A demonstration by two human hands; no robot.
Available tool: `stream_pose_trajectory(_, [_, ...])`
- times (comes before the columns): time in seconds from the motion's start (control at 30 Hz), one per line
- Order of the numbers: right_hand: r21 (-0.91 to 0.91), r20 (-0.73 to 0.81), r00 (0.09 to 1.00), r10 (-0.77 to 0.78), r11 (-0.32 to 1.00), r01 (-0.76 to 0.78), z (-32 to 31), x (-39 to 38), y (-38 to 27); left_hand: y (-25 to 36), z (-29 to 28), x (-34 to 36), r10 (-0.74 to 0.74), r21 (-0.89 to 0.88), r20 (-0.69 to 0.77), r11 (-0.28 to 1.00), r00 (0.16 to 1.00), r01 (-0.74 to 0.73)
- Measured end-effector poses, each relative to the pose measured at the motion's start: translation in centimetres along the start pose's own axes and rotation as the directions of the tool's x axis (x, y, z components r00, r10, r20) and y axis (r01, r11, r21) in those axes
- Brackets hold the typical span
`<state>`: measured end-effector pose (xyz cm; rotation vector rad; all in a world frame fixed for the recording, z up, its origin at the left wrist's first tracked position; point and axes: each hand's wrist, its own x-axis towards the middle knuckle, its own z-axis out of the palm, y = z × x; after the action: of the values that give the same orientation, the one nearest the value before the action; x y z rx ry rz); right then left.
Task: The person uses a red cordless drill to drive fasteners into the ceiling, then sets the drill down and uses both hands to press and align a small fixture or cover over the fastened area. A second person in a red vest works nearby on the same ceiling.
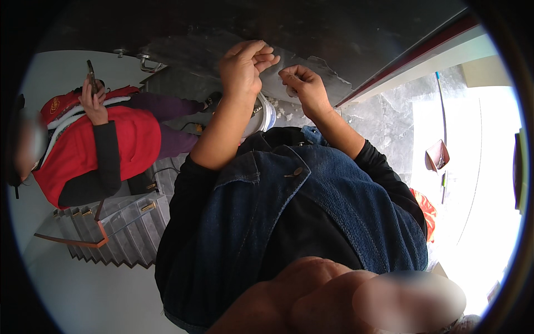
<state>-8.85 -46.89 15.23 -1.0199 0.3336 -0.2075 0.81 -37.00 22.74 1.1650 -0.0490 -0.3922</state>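
Observation:
A dark, smooth panel (pixel 183 22) stretches across the top of the view in front of me. A patch of thin, translucent film (pixel 328 75) with a ragged edge shows on it behind my hands. My left hand (pixel 245 67) is raised near the film, its fingers loosely bent and apart, and I see nothing in it. Just to the right, my right hand (pixel 306 89) has its thumb and fingers pinched together. Something small and dark may be between those fingertips, but it is too small to name. The two hands do not touch.
Below my hands stands a white bucket (pixel 268 116). At left, a person in a red vest (pixel 133 147) holds a phone (pixel 91 77), near a staircase (pixel 125 231). A long-handled dustpan (pixel 438 156) stands on the grey tiled floor (pixel 384 119) at right, beyond an orange-red bag (pixel 425 211).

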Motion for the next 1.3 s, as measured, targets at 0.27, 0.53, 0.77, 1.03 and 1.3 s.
stream_pose_trajectory(0.27, [-0.010, 0.006, 1.000, 0.002, 1.000, -0.002, 0.3, 0.2, 0.3, -0.5, 0.0, 0.5, 0.025, -0.036, -0.025, 0.999, 0.999, -0.025])
stream_pose_trajectory(0.53, [-0.006, -0.017, 1.000, -0.014, 1.000, 0.014, 0.9, 0.4, 0.4, -0.7, -1.3, 1.3, 0.028, -0.024, 0.004, 0.999, 1.000, -0.027])
stream_pose_trajectory(0.77, [-0.009, -0.043, 0.999, 0.000, 1.000, 0.000, 1.3, 0.6, 0.6, -0.5, -1.7, 1.2, 0.033, 0.040, 0.029, 0.999, 0.999, -0.034])
stream_pose_trajectory(1.03, [0.007, -0.035, 0.999, 0.007, 1.000, -0.006, 0.8, 0.8, 0.8, -0.4, -1.5, 1.7, 0.041, 0.094, 0.030, 0.995, 0.999, -0.043])
stream_pose_trajectory(1.3, [-0.017, -0.052, 0.999, 0.004, 1.000, -0.005, 0.9, 1.1, 0.7, -0.3, -0.6, 1.7, 0.021, -0.024, -0.058, 0.999, 0.998, -0.022])
